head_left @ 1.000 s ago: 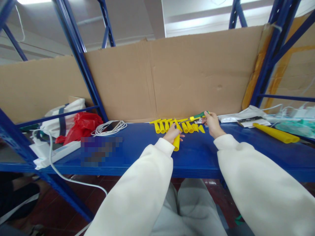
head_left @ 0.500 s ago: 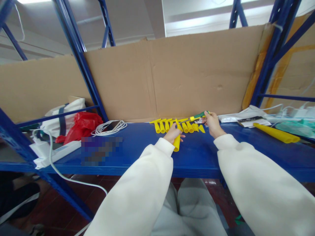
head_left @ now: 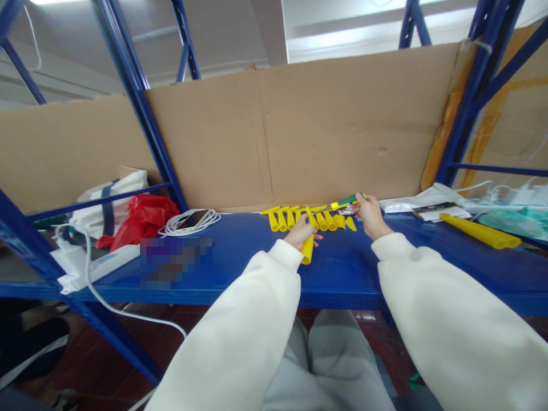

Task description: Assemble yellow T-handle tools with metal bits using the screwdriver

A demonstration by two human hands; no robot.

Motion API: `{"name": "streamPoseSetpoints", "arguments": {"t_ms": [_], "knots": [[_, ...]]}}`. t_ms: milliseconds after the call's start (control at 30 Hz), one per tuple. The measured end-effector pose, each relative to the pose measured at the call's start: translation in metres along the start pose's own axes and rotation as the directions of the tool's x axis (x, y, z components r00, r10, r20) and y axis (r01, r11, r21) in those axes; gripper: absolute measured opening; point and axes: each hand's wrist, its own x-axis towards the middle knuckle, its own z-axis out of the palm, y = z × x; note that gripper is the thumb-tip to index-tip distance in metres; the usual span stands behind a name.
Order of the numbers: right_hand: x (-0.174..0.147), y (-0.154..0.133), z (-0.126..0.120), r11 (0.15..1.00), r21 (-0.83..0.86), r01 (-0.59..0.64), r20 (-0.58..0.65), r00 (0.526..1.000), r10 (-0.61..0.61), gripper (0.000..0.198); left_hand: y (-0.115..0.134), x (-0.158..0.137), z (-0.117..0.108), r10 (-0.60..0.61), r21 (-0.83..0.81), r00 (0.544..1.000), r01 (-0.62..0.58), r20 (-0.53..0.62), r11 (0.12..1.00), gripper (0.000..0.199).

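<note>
So, yellow tapered tube (head_left: pixel 307 253) is in the left hand (head_left: pixel 300 232), fingers curled closed around its middle. Smooth, matte, looks like plastic; wide round end sticks out below the fist toward the wearer, narrow end above it. Solid bright yellow, tilted slightly, held over the shelf.

Right hand (head_left: pixel 367 212) has thumb and fingers closed on the butt of a screwdriver (head_left: pixel 340 203). Handle is green and yellow, glossy; thin metal shaft runs leftward from the hand to the tube's narrow end. Whether the tip touches is too small to tell.

Just beyond the left hand: row of yellow tubes (head_left: pixel 282 221), round mouths facing the wearer, side by side, running both ways past the fist. Between the two hands, at the row's right end, flat yellow triangular piece (head_left: pixel 350 224).

Under both hands: smooth blue metal shelf (head_left: pixel 342 271). Behind them, creased brown cardboard panel (head_left: pixel 342 131) standing upright.

Right of the right hand: crinkled white plastic packet (head_left: pixel 422 200), then long yellow cones (head_left: pixel 477 229). Well left of the left hand: coiled white cable (head_left: pixel 190 222), crumpled red plastic bag (head_left: pixel 143 220), white power strip (head_left: pixel 109 264).
</note>
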Motion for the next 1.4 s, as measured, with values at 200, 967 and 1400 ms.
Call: {"name": "streamPoseSetpoints", "arguments": {"t_ms": [200, 967, 1400], "knots": [[-0.008, -0.005, -0.001, 0.997, 0.07, -0.018, 0.096, 0.995, 0.011, 0.028, -0.001, 0.001, 0.0, 0.01, 0.001, 1.0, -0.01, -0.012, 1.0, 0.067], [-0.008, -0.017, -0.005, 0.973, 0.169, -0.156, 0.28, 0.954, 0.105, 0.037, 0.002, -0.001, -0.002, 0.005, 0.005, 0.998, -0.004, -0.067, 1.0, 0.074], [-0.016, -0.02, -0.005, 0.971, 0.192, -0.141, 0.284, 0.955, 0.082, 0.047, 0.004, -0.002, -0.002, 0.0, 0.018, 0.997, 0.002, -0.075, 1.0, 0.07]]}}
